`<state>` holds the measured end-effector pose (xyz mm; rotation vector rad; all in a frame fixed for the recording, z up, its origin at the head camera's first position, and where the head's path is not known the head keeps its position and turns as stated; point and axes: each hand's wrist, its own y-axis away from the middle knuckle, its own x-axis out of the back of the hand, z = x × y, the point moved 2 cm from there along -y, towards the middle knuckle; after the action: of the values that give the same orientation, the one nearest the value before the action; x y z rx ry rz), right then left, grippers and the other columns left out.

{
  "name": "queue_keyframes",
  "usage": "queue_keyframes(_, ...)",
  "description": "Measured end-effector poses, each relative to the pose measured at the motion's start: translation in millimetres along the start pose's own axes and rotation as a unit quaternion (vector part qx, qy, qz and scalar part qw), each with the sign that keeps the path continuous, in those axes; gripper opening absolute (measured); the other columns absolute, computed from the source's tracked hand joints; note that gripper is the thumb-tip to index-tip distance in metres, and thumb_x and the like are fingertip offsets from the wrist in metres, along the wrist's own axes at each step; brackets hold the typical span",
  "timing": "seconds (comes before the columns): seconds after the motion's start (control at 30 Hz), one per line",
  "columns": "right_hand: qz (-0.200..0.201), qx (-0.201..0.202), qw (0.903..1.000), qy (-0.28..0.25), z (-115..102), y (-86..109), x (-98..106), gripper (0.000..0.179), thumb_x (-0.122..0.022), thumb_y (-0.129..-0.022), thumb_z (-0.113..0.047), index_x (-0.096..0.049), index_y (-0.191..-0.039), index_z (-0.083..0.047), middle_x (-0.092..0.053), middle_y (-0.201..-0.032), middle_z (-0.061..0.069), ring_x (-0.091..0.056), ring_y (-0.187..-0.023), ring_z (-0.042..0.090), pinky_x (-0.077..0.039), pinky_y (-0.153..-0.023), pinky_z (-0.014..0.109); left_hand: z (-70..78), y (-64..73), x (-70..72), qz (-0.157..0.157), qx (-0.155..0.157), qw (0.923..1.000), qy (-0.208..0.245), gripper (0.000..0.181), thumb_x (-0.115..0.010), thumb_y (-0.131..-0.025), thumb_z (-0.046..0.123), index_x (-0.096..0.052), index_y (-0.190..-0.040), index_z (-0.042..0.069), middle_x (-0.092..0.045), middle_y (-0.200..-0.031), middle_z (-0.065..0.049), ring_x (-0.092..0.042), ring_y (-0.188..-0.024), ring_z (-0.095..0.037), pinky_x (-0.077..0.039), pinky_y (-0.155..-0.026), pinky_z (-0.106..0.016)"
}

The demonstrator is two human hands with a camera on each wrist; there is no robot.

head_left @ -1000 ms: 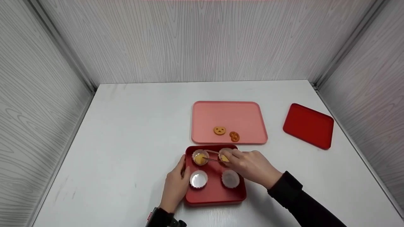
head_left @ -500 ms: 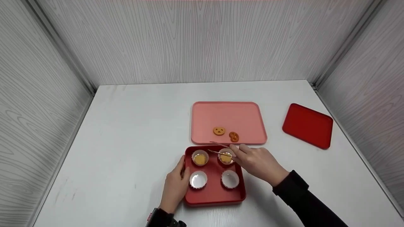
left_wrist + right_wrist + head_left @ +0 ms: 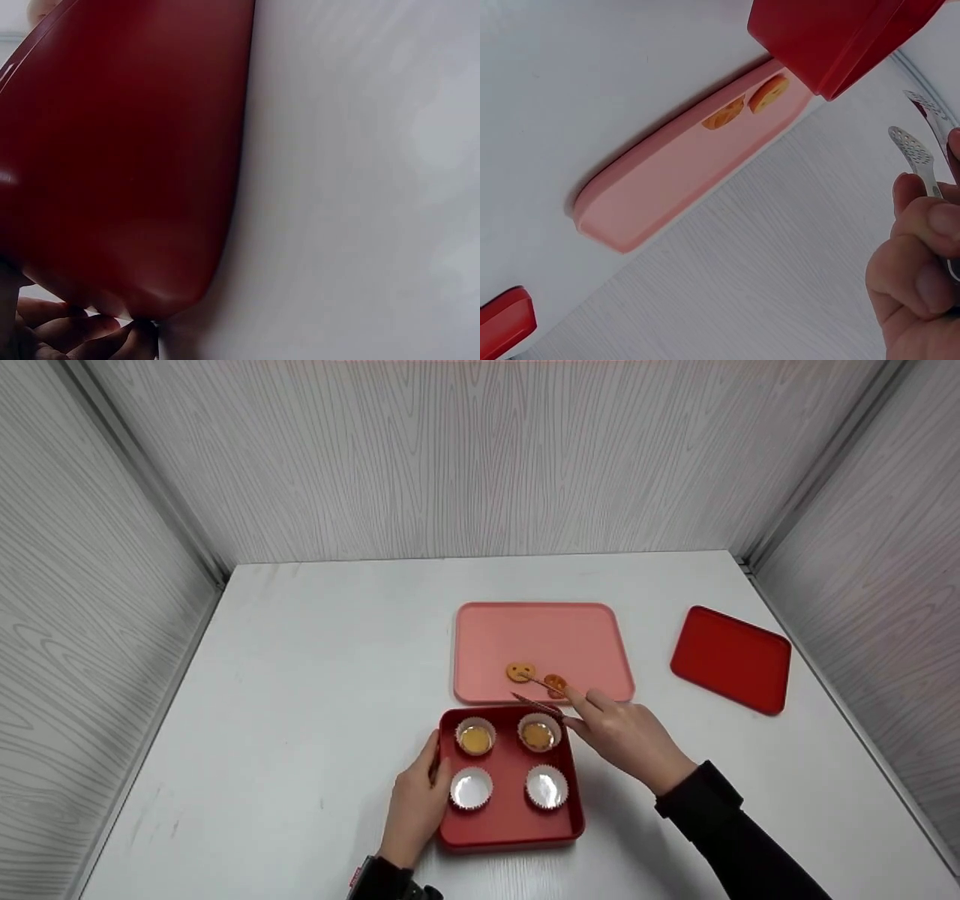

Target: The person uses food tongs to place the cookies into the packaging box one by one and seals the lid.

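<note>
A square red box (image 3: 510, 821) holds several white fluted baking cups. The far left cup (image 3: 475, 724) and far right cup (image 3: 539, 721) each contain a yellow-brown piece; the near left cup (image 3: 472, 790) and near right cup (image 3: 547, 787) show bare, shiny bottoms. My left hand (image 3: 420, 802) grips the box's left side, fingers curled at its edge in the left wrist view. My right hand (image 3: 626, 731) holds small metal tongs (image 3: 913, 150) with perforated tips, spread apart. They reach over the pink tray's near edge, overlapping a pretzel-shaped cookie (image 3: 556, 682) and ending at a round cookie with holes (image 3: 516, 668).
The pink tray (image 3: 540, 630) lies just beyond the box. A smaller red tray (image 3: 735, 660) sits at the far right of the white table (image 3: 300, 697). Grey wood-patterned panels (image 3: 450, 457) rise at the back and both sides.
My right hand has drawn the tongs from the far left cup, back and right, then forward over the pink tray's cookies. The left hand stays on the box.
</note>
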<state>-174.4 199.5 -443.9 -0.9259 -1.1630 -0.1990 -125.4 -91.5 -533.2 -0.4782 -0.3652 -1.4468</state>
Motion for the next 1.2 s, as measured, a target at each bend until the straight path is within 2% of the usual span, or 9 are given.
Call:
queue_keyframes(0.17,0.005,-0.030,0.9995,0.009,8.3,4.3,-2.1,0.044,-0.086,-0.084,-0.015,-0.067,-0.122,-0.002,-0.056,-0.078,0.006,-0.040,-0.044,0.014,-0.043,-0.041,0.027,0.1,0.5,0.2,0.000,0.004,1.0000,0.004,0.051,-0.058,-0.103,0.016,-0.048,-0.152,0.004,-0.058,-0.146,-0.014,-0.056,-0.133,-0.028,-0.048,-0.108,-0.048)
queue_keyframes(0.33,-0.007,-0.076,0.9970,-0.003,16.8,9.9,-6.9,0.042,-0.084,-0.086,-0.015,-0.067,-0.122,-0.001,-0.057,-0.080,0.009,-0.054,-0.046,0.020,-0.051,-0.045,0.033,0.2,0.9,0.0,-0.002,0.009,0.9999,0.009,0.052,-0.058,-0.103,0.016,-0.047,-0.153,0.005,-0.058,-0.147,-0.013,-0.055,-0.135,-0.027,-0.047,-0.109,-0.047)
queue_keyframes(0.5,-0.036,-0.134,0.9902,-0.016,23.9,15.6,-14.5,0.041,-0.082,-0.088,-0.015,-0.066,-0.122,0.002,-0.060,-0.081,0.013,-0.064,-0.054,0.028,-0.057,-0.050,0.041,0.2,0.4,-0.2,-0.001,0.010,0.9999,0.003,0.052,-0.058,-0.103,0.016,-0.048,-0.152,0.003,-0.057,-0.147,-0.014,-0.055,-0.135,-0.028,-0.047,-0.109,-0.047)
queue_keyframes(0.73,-0.063,-0.189,0.9788,-0.047,29.7,21.8,-24.3,0.037,-0.079,-0.090,-0.016,-0.065,-0.119,0.002,-0.063,-0.081,0.015,-0.066,-0.058,0.035,-0.055,-0.049,0.044,-0.3,0.2,-0.3,-0.002,0.011,0.9999,0.000,0.052,-0.058,-0.103,0.016,-0.048,-0.152,0.003,-0.057,-0.147,-0.015,-0.054,-0.135,-0.029,-0.047,-0.109,-0.048)
queue_keyframes(0.93,-0.085,-0.221,0.9690,-0.069,31.0,23.9,-30.7,0.030,-0.076,-0.093,-0.017,-0.066,-0.115,0.001,-0.061,-0.079,0.014,-0.062,-0.056,0.032,-0.051,-0.049,0.043,-0.3,0.5,-0.5,-0.001,0.009,1.0000,0.001,0.051,-0.058,-0.103,0.016,-0.048,-0.152,0.003,-0.057,-0.147,-0.016,-0.054,-0.135,-0.029,-0.047,-0.109,-0.048)
queue_keyframes(1.2,-0.089,-0.249,0.9618,-0.073,30.9,22.2,-37.0,0.018,-0.074,-0.095,-0.016,-0.063,-0.097,-0.002,-0.057,-0.068,0.013,-0.059,-0.053,0.031,-0.047,-0.045,0.042,2.0,0.5,0.2,-0.007,0.015,0.9998,0.006,0.052,-0.057,-0.103,0.016,-0.046,-0.153,0.004,-0.056,-0.148,-0.015,-0.053,-0.137,-0.029,-0.045,-0.111,-0.048)
